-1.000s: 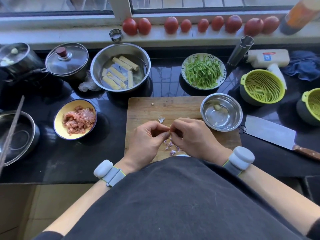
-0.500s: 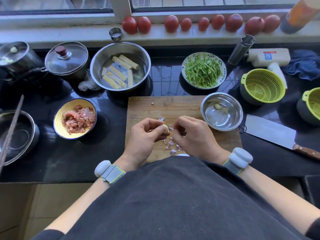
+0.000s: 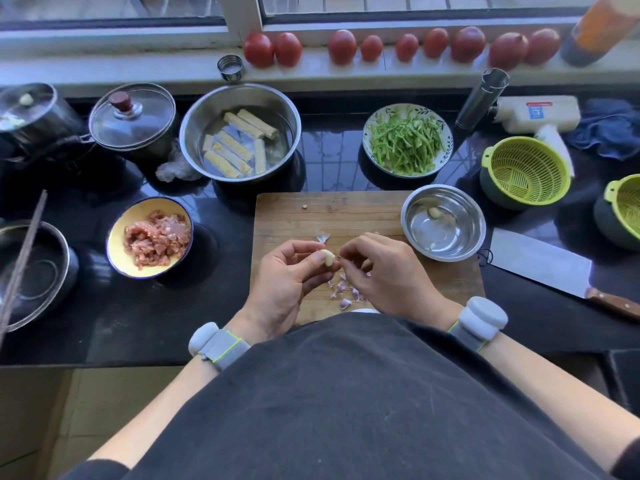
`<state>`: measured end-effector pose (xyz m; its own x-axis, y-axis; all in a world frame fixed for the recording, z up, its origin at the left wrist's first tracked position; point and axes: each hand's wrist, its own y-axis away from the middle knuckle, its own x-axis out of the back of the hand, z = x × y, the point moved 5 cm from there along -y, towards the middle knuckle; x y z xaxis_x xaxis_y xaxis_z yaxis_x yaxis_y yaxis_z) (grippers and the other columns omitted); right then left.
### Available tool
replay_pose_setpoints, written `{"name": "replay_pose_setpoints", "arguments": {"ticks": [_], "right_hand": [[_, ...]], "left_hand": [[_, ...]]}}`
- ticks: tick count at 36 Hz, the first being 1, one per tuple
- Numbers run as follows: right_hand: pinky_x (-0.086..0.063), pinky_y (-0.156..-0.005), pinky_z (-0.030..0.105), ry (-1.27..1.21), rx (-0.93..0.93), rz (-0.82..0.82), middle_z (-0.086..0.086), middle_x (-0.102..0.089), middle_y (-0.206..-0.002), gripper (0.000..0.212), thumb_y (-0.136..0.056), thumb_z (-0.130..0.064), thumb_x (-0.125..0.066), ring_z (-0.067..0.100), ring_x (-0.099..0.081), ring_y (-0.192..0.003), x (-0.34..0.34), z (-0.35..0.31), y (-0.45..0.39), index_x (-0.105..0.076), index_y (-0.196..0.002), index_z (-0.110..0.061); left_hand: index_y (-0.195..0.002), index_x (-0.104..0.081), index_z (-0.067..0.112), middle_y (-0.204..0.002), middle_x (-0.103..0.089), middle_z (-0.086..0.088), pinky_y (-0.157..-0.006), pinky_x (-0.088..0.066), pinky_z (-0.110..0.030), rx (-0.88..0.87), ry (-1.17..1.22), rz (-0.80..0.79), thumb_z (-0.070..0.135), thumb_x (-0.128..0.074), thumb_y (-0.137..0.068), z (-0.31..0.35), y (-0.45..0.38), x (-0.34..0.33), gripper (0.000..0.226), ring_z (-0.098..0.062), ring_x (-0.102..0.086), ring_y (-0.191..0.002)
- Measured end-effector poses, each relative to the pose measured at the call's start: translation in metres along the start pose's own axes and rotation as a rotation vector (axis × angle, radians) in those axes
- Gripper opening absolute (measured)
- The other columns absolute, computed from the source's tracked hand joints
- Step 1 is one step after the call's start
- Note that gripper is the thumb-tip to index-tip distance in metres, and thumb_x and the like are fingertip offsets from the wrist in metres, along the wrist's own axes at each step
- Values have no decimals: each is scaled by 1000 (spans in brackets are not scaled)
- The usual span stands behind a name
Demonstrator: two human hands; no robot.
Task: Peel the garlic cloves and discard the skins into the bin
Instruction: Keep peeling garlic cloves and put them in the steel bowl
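The cutting board (image 3: 346, 216) is lying at the counter's near edge. Sitting on its right rear corner is a steel bowl (image 3: 444, 221); a cleaver (image 3: 540, 265) is lying right of the board, a meat dish (image 3: 149, 237) left, a pot (image 3: 240, 131) behind.

- The garlic clove (image 3: 327, 257) is pale cream.
- The garlic skins (image 3: 343, 289) are light purple.
- The colander (image 3: 526, 169) is lime green.
- The tomatoes (image 3: 343, 46) are red.
- The bowl of minced meat (image 3: 117, 237) is yellow inside, with a dark blue rim.

I see my left hand (image 3: 285, 278) pinching a peeled garlic clove (image 3: 327, 257) above the cutting board (image 3: 346, 211). My right hand (image 3: 384, 271) pinches a bit of skin just beside it. Purple skins (image 3: 343, 289) lie below.
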<state>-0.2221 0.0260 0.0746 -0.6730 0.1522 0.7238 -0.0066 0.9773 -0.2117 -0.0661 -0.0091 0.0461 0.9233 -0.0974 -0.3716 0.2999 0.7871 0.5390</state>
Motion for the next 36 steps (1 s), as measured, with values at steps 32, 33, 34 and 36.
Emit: {"name": "replay_pose_setpoints", "arguments": {"ticks": [32,33,34,36], "right_hand": [[-47,-55,38,97,5,76,-5,-56,-76,8,-87,-13,-64,17,-51,-63,5,-3,-3,-61,-80,-14],[-46,-56,38,83,-34,82,-5,-55,-75,9,-87,-14,-63,17,-50,-63,6,1,-3,-60,-79,-14],[-46,-57,38,73,-78,82,-5,-54,-74,10,-88,-15,-62,18,-50,-64,5,4,-3,-58,-79,-14],[-44,-59,40,78,-172,47,-4,-54,-71,14,-89,-17,-57,21,-50,-64,2,15,-2,-51,-76,-16]], "left_hand": [[-99,-73,1,-85,-74,-15,-67,-57,-26,-83,-288,-16,-1,-71,-88,0,-3,-2,12,-24,-71,-75],[-100,-72,1,-87,-74,-15,-68,-57,-26,-79,-283,-13,-1,-71,-88,-1,-3,-1,12,-25,-71,-76],[-101,-72,0,-88,-74,-16,-68,-58,-25,-74,-271,-12,-3,-69,-89,-1,-3,0,12,-25,-71,-77],[-102,-69,-1,-89,-72,-17,-68,-59,-25,-45,-203,-16,-6,-63,-92,-3,-4,2,13,-26,-71,-78]]}}
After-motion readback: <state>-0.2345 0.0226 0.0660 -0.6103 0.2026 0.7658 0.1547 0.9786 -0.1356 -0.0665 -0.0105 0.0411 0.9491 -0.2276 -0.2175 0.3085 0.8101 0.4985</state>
